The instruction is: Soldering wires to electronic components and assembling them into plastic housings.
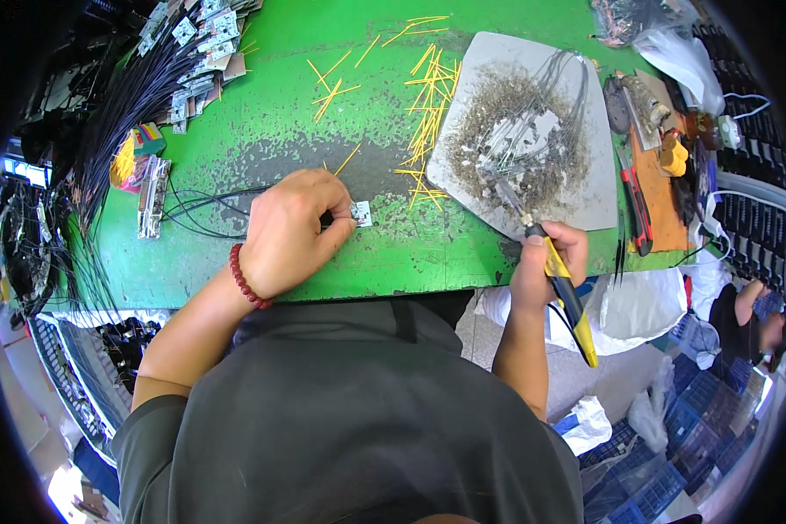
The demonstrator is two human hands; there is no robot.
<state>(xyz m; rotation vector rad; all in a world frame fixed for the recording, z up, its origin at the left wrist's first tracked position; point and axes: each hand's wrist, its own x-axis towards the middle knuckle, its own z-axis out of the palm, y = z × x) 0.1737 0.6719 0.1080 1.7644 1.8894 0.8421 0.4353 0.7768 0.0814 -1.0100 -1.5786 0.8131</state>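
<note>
Near on the green table, left hand curls just left of a small white board — hold hidden, can't tell — while right hand clasps a soldering iron, tip over the grey slab.

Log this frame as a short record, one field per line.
Left hand: fingers curled beside a small white board; grip unclear
Right hand: holding a yellow-and-black soldering iron
Iron tip: over the stained grey slab
Surface: green table, paint worn
Left of slab: loose yellow sticks
Far left: bundled black wires with more boards
Right of slab: red-and-black tool
</note>
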